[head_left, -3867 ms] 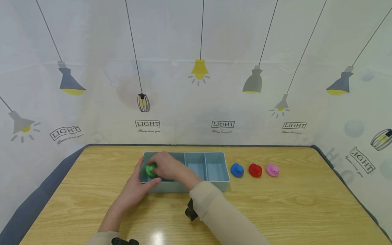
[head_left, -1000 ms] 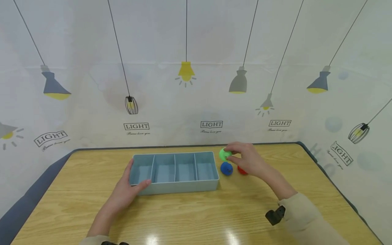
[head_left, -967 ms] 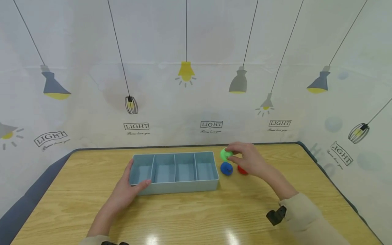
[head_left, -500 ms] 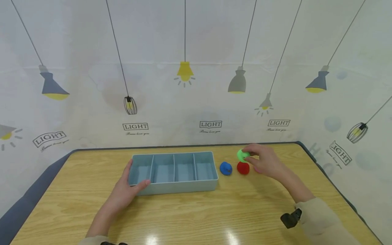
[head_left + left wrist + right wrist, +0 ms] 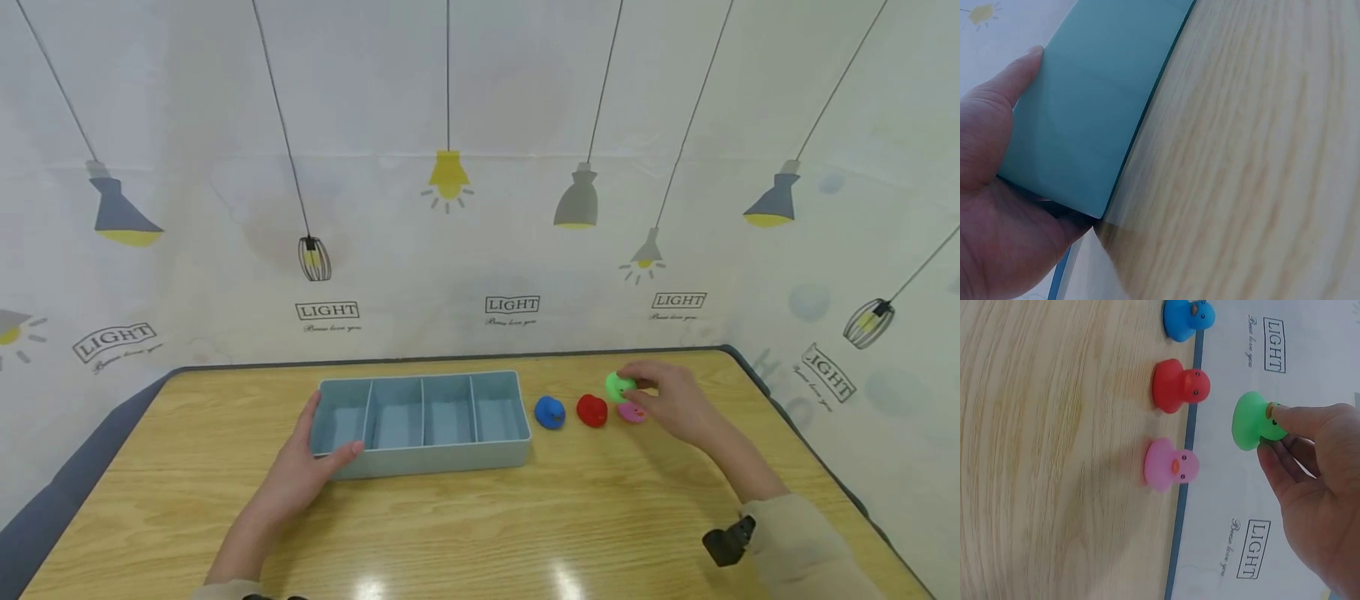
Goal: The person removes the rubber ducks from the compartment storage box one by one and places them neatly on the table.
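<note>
My right hand (image 5: 677, 402) pinches a green rubber duck (image 5: 1249, 421) by its head, between thumb and fingertips. The duck is held in the air, above and behind the pink rubber duck (image 5: 1166, 465). To the left of the pink one, a red rubber duck (image 5: 592, 411) and a blue rubber duck (image 5: 550, 412) stand in a row on the table. My left hand (image 5: 294, 477) holds the left end of a long blue-grey divided box (image 5: 435, 461), thumb on its front wall and fingers along the short side. All the box's compartments look bare.
The wooden table (image 5: 450, 533) has a dark edge at the back, against a white backdrop (image 5: 405, 250) printed with hanging lamps. Bare wood shows in front of the box and to the right of the ducks.
The green duck, inside the box's left compartment at first, has been lifted out and carried right past the blue and red ducks. My left hand stays on the box; the head view has shifted somewhat.
</note>
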A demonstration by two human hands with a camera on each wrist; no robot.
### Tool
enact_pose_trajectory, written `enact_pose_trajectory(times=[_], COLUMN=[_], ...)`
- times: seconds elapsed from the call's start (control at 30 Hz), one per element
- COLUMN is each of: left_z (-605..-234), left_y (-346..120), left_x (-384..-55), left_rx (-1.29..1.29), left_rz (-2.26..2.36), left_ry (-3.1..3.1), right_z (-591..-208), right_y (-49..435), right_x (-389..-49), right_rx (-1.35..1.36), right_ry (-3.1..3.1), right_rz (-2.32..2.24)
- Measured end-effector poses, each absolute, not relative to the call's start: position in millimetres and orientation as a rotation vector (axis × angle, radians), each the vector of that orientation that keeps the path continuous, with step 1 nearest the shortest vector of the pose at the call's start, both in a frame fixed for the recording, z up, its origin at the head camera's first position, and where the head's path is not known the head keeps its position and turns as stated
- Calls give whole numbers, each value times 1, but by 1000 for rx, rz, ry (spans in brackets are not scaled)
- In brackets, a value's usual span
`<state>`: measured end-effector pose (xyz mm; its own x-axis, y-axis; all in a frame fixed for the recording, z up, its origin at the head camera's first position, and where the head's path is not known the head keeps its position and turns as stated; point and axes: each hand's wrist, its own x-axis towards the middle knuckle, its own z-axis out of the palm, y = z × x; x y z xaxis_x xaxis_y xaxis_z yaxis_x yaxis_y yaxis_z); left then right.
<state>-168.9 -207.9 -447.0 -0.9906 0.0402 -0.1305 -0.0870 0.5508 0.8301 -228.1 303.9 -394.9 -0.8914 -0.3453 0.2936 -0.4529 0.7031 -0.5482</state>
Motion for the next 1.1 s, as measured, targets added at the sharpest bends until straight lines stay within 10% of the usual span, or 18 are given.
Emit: enact_pose_trajectory(times=[1.1], left_z=[-451], left_y=[-210], left_x=[-171], left_rx=[-37], left_rz=[1423], left_ry=[2654], right_z=[-412], right_y=[358], right_x=[-234], right_rx=[408], right_ry=[-2850], right_rz=[835])
